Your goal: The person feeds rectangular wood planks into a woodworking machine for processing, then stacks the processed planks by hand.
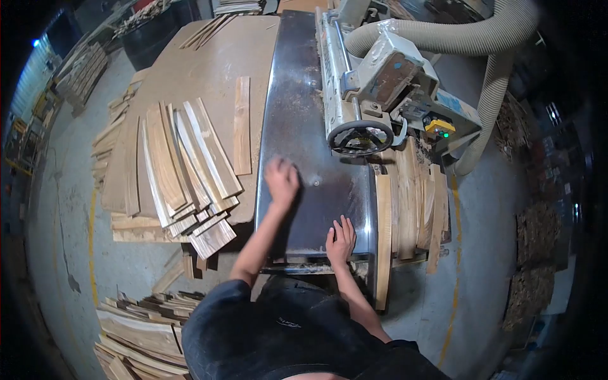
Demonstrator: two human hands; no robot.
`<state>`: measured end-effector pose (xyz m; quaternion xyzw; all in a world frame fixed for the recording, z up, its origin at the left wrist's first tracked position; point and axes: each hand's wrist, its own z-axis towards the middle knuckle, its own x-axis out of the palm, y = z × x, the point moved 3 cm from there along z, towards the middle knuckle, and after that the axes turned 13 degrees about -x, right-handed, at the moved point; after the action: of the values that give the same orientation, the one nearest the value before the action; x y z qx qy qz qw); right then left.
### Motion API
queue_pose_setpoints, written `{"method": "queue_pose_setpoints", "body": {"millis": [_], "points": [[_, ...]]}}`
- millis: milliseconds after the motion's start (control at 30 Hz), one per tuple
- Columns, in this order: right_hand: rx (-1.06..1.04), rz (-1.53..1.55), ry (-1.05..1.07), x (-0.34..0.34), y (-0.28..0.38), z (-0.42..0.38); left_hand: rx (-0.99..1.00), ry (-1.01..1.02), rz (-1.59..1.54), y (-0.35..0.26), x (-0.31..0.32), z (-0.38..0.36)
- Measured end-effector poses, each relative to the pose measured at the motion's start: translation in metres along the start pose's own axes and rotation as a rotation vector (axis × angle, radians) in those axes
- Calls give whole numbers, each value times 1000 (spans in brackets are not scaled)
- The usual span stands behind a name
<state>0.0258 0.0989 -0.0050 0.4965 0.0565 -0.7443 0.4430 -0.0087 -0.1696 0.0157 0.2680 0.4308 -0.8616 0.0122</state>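
Note:
Over the left part of the dark metal machine table (297,126), my left hand (282,181) has its fingers curled; whether anything is in them is hidden by blur. My right hand (341,240) lies near the table's front edge with its fingers spread, holding nothing. A single narrow board (242,126) lies on the brown panel to the left of my left hand. Beyond my right hand, a black handwheel (360,138) sits on the machine.
Stacked boards (183,158) lie on the brown panel (209,60) at left, their ends overhanging. More boards (405,196) stand along the table's right side. A ribbed hose (443,38) runs above the machine. Another wood pile (139,335) is at lower left.

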Motion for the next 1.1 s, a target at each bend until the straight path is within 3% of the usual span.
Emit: {"method": "queue_pose_setpoints", "body": {"millis": [100, 167, 200, 233, 267, 300, 367, 400, 433, 467, 500, 533, 600, 633, 700, 733, 833, 900, 933, 1033, 1067, 1100], "points": [[5, 24, -3, 4, 0, -2, -203, -223, 450, 67, -9, 73], [29, 25, -5, 3, 0, -2, -427, 91, 593, 115, -13, 102], [36, 32, 8, 3, -1, -3, -423, 97, 599, 134, -14, 116], [43, 31, 11, 2, -3, -5, -360, 226, 558, 149, -9, 126], [37, 73, 8, 2, -4, -5, -293, 353, 515, 142, -11, 128], [30, 115, 4, 1, -5, -4, -289, 357, 516, 132, -13, 124], [60, 167, 29, -2, -10, -7, -622, 542, -218, 112, -18, 99], [68, 224, 84, -4, -13, -7, -608, 642, -361, 96, -19, 73], [77, 283, 141, -7, -14, -8, -725, 723, -518, 86, -11, 35], [117, 360, 157, -11, -17, -9, -830, 802, -730, 38, -28, -3], [185, 472, 117, -17, -18, -12, -780, 878, -632, 27, -31, -39], [141, 467, 78, -27, -11, -13, -851, 851, -606, 14, -32, -81], [-39, 385, 77, -46, 0, -21, -599, 804, -379, -1, -35, -148], [-175, 311, 120, -54, 3, -28, -802, 948, -274, -38, -52, -159], [-249, 387, 199, -62, 10, -44, -443, 860, -131, -49, -40, -203], [-229, 399, 228, -63, 8, -57, -447, 891, -129, -51, -31, -220], [-187, 350, 235, -69, -4, -75, -436, 995, -154, -74, -13, -221], [-151, 285, 221, -73, -14, -81, -304, 1071, -108, -94, -1, -216], [-125, 235, 222, -72, -21, -81, -547, 1105, -128, -102, 4, -215], [-78, 112, 173, -62, -41, -71, -649, 1235, -46, -124, 29, -197], [-59, 106, 152, -61, -48, -64, -464, 1250, -49, -120, 48, -196], [-37, 105, 141, -57, -51, -58, -450, 1267, -37, -102, 66, -199]]}}
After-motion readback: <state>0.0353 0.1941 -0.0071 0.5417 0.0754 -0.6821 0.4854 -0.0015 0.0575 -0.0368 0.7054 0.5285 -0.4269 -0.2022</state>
